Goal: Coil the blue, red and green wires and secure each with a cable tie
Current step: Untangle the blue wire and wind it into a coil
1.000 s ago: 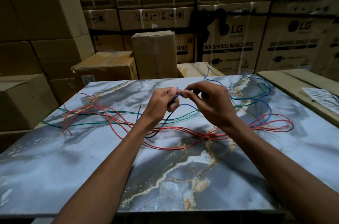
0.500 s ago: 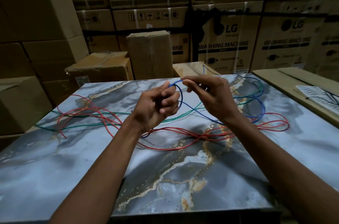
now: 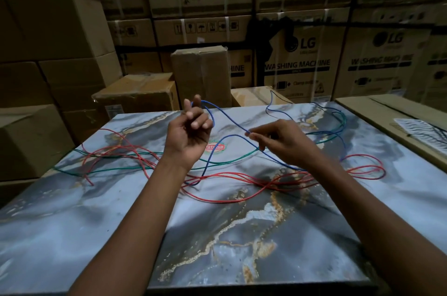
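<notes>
A blue wire runs between both hands above the marble-patterned table. My left hand is raised, palm toward me, with a small loop of the blue wire wound around its fingers. My right hand pinches the blue wire between thumb and forefinger a short way to the right. The rest of the blue wire trails to the table's far right corner. A red wire lies in loose loops across the table's middle. A green wire stretches from the left edge to the far right.
Stacked cardboard boxes wall in the table behind and at the left. To the right lies a flat cardboard sheet with a white ribbed object on it. A small red and green sticker sits on the table between my hands.
My hands have moved apart. The left hand has lifted and turned with the blue loop on its fingers, while the right hand has slid rightward along the blue wire.
</notes>
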A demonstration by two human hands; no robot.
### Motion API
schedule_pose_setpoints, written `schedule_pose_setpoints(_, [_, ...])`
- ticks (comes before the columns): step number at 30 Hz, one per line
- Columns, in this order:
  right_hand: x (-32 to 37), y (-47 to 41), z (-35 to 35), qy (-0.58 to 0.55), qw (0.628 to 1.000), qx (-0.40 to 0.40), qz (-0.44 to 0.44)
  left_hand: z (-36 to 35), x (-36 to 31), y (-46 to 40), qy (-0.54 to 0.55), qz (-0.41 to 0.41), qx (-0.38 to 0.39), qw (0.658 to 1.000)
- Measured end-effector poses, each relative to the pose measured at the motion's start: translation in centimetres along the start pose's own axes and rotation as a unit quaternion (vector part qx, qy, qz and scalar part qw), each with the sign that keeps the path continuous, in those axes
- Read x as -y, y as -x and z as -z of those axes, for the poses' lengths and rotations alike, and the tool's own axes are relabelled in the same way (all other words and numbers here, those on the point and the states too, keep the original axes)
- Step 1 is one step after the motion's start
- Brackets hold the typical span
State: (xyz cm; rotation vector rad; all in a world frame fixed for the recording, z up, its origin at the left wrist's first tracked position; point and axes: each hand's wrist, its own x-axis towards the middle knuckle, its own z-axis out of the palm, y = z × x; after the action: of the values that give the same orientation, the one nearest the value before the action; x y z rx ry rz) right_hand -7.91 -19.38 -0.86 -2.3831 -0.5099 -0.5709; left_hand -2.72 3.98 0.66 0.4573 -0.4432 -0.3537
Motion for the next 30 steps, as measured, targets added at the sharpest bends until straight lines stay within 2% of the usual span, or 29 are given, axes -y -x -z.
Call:
schedule_pose_setpoints(2, [0.5,0.1,-1.1,0.075,0.996,0.023,0.04,0.0,-0.3,-0.1,-0.02,-0.041,-0.049,0.998])
schedule_pose_setpoints(6, [1.8,0.4,-2.8,0.11,0.988,0.075,0.073,1.0,-1.5,-0.4,0.043,-0.087,-0.12,0.988])
schedule_pose_setpoints(9, [2.4,0.6,-2.9,0.093,0.989,0.01,0.116,2.1,-2.6,-0.5,0.088,-0.131,-0.147,0.976])
schedule_pose_setpoints(12, [3.1,0.6,-2.8,0.105,0.98,-0.041,0.162,2.5,-2.9,-0.5,0.075,-0.138,-0.163,0.974])
schedule_pose_setpoints(17, [4.5,1.1,-3.1,0.15,0.969,-0.039,0.19,1.7,-1.0,-0.5,-0.074,-0.107,-0.139,0.982])
schedule_pose_setpoints(22, [5.1,1.3,-3.2,0.088,0.973,-0.056,0.204,0.5,1.6,0.1,-0.292,-0.079,-0.103,0.947])
schedule_pose_setpoints(27, [4.7,1.2,-2.3,0.073,0.964,-0.169,0.192,0.1,4.0,0.7,-0.468,-0.039,-0.013,0.883])
schedule_pose_setpoints(30, [3.9,0.8,-1.4,0.077,0.955,-0.24,0.157,-0.8,4.5,1.3,-0.481,0.001,0.041,0.876])
